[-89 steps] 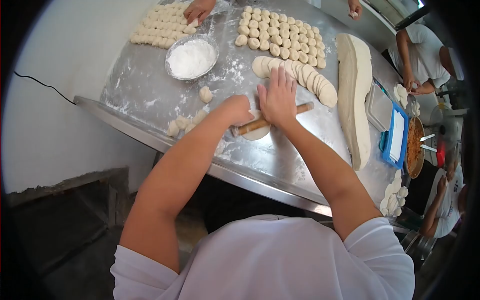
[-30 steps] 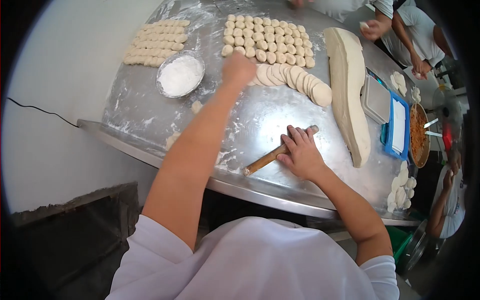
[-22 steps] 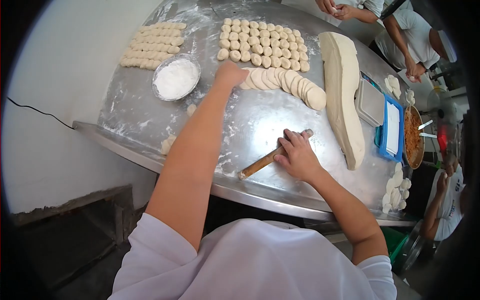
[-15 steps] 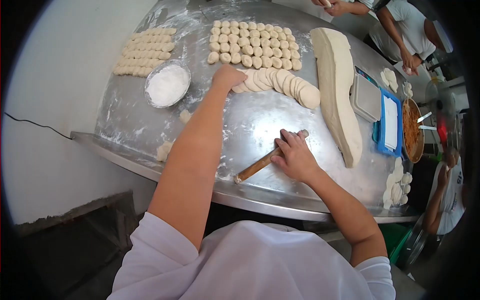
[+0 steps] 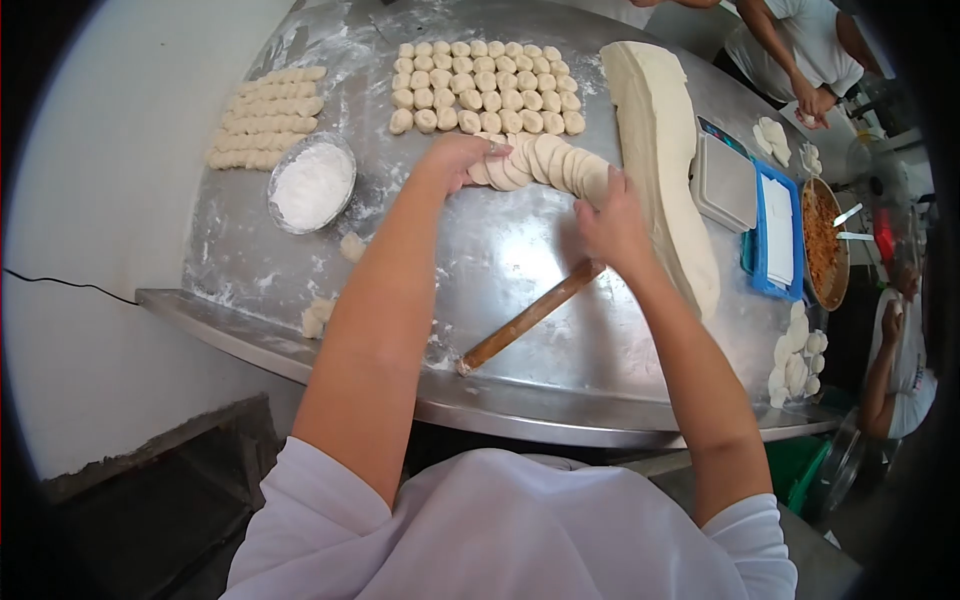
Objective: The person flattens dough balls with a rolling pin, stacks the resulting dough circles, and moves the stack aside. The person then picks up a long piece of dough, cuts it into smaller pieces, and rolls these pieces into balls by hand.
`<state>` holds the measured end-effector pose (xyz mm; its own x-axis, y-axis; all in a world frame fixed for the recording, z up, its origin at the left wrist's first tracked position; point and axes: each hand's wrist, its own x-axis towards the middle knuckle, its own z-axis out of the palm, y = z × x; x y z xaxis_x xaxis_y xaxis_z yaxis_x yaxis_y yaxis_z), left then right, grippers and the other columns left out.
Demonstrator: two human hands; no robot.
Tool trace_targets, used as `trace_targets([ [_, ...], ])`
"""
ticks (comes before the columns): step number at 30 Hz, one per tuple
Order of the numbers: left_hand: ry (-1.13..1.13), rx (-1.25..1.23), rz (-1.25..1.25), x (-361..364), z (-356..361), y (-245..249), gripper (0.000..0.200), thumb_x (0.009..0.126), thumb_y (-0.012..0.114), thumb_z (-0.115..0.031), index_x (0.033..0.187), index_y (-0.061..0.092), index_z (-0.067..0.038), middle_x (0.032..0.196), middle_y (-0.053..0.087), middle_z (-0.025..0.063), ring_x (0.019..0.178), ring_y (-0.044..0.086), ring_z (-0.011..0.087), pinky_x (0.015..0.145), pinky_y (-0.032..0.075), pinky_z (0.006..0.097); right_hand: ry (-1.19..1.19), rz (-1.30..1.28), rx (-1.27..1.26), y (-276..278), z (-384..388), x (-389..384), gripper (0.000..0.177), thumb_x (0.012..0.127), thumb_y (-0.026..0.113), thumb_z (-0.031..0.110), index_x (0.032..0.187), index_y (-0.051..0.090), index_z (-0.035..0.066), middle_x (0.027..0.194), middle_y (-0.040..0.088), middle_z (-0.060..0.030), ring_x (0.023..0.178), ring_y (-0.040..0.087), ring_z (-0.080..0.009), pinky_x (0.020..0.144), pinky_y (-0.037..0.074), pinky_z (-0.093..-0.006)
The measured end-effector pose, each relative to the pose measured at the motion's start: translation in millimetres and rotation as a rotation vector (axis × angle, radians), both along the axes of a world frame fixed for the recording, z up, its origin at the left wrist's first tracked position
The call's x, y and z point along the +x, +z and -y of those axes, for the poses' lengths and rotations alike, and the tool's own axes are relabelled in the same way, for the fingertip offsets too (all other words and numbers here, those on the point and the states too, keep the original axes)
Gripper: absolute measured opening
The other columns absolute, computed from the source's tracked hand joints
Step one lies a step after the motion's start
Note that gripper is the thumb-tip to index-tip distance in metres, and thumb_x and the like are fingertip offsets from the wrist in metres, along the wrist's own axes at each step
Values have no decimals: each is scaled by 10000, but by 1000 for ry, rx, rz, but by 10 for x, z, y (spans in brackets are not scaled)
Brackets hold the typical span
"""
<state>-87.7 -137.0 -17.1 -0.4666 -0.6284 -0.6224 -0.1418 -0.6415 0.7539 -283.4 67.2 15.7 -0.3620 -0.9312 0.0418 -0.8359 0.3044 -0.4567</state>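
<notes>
A curved row of overlapping flat dough rounds (image 5: 548,160) lies on the steel table, with one of my hands at each end. My left hand (image 5: 462,158) curls around the left end, its fingertips on the rounds. At the right end, my right hand (image 5: 612,222) closes its thumb and fingers about the last rounds. A wooden rolling pin (image 5: 525,322) rests on the metal below, touched by neither hand as far as I can see. Just beyond the row sit many dough balls (image 5: 487,85) in a block.
A bowl of flour (image 5: 313,187) and strips of dough (image 5: 265,120) are at left. To the right lie a long dough slab (image 5: 655,150), a scale (image 5: 724,185), a blue tray (image 5: 762,285) and a pan of filling (image 5: 822,240). Co-workers' hands (image 5: 815,103) are at the far right.
My right hand has left the rolling pin and moved up to the right end of the dough rounds. My left hand stays at the left end, its fingers now further over the rounds.
</notes>
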Motion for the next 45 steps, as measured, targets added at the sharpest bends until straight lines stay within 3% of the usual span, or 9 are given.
trace_targets([
  [5,-92,78,-87,-202,-20,32,431,898,831,-95,1224,655,127,1152,751,193,991,772,247,845,664,368,55,-331,209,-325,472,-396,741,873,642,206,1512,432,-105,1459,546,-331,1347,544,-460,1190,365,-522],
  [8,-149,-82,28,-379,11,-84,548,850,891,-245,1191,679,128,1175,754,195,997,771,250,836,642,363,251,-234,615,98,674,-438,603,931,568,153,1483,491,-75,1499,538,-304,1357,555,-430,1172,411,-475],
  [13,-290,-595,688,-751,-163,386,810,663,967,-540,1124,738,85,1164,774,202,955,772,281,800,598,372,375,-325,348,-216,798,-739,584,902,548,112,1458,531,-63,1484,551,-259,1295,608,-371,1147,425,-424],
  [19,-268,-775,675,-802,-263,236,637,675,948,-461,1090,791,-4,1088,787,194,1005,766,311,878,585,392,377,-38,426,-45,861,-689,551,835,606,79,1372,601,-44,1366,589,-264,1272,614,-403,1046,520,-439],
  [23,-415,-536,330,-626,-358,119,423,792,905,-237,1124,783,-5,1051,795,116,940,753,199,838,590,362,366,236,433,-62,556,-632,743,543,906,194,1221,685,-15,1164,744,-225,1073,714,-381,950,568,-418],
  [27,-381,-232,168,-394,-724,158,358,875,826,-132,1201,750,-8,1127,775,111,991,744,199,846,592,366,300,130,319,-130,185,-438,678,592,912,215,1182,695,-43,1221,653,-254,1118,662,-403,977,555,-419],
  [34,-293,89,9,-263,-984,161,493,944,736,-94,1402,582,4,1281,703,145,1112,728,258,956,608,402,180,684,371,18,-181,-443,646,677,866,147,1253,642,-42,1172,670,-175,1080,661,-297,937,541,-355],
  [40,-258,72,-259,-162,-1227,295,497,981,693,-120,1436,539,7,1344,671,147,1211,687,285,1022,590,426,74,1105,358,229,-414,-445,602,755,832,103,1286,598,-58,1156,669,-155,1048,649,-242,880,535,-306],
  [45,-298,30,-233,-151,-1548,766,549,977,718,-165,1465,521,-12,1382,643,148,1270,650,286,1087,555,443,-31,1328,158,472,-781,-311,859,761,858,53,1503,462,-119,1363,631,-291,1264,654,-324,1055,542,-372],
])
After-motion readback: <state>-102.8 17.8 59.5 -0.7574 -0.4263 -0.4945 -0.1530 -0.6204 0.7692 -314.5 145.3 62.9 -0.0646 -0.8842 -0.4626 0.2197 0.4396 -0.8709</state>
